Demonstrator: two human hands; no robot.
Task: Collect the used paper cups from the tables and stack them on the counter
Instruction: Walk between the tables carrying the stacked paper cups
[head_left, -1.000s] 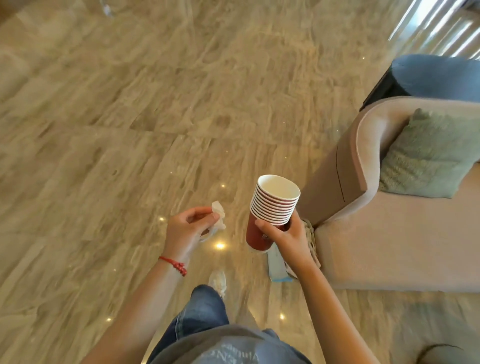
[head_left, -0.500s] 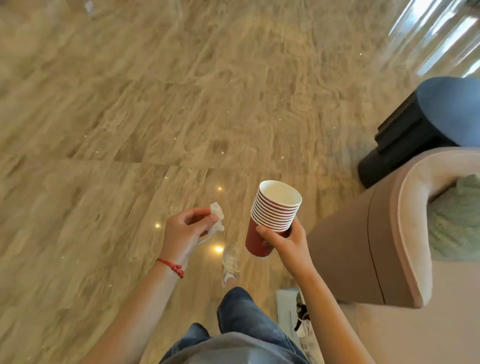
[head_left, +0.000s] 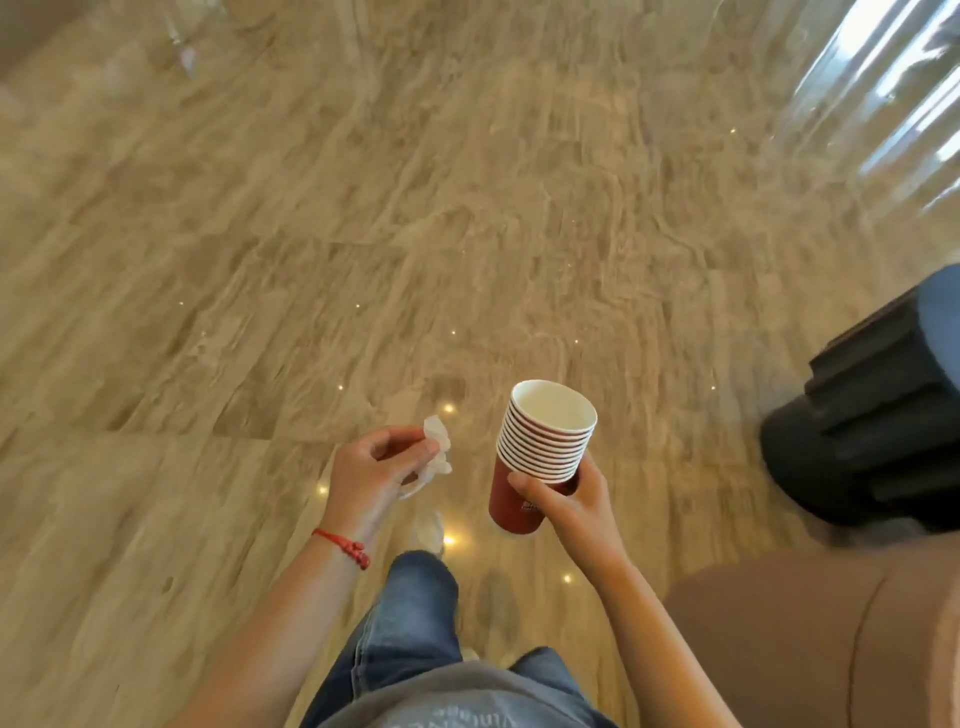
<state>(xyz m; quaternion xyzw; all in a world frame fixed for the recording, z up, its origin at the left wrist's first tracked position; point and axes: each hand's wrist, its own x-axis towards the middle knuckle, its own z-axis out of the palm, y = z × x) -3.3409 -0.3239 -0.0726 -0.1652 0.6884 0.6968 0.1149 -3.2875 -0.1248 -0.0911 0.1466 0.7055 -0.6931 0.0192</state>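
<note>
Right hand (head_left: 576, 506) grips a nested stack of red paper cups (head_left: 540, 457) at five o'clock, fingers wrapped round it; left hand (head_left: 371, 475) pinches a crumpled tissue (head_left: 437, 453). Carry the stack upright, steady, to the bench

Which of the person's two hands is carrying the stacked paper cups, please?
The right hand grips the stack of red paper cups around its lower part; the left hand only pinches a crumpled white tissue.
</note>
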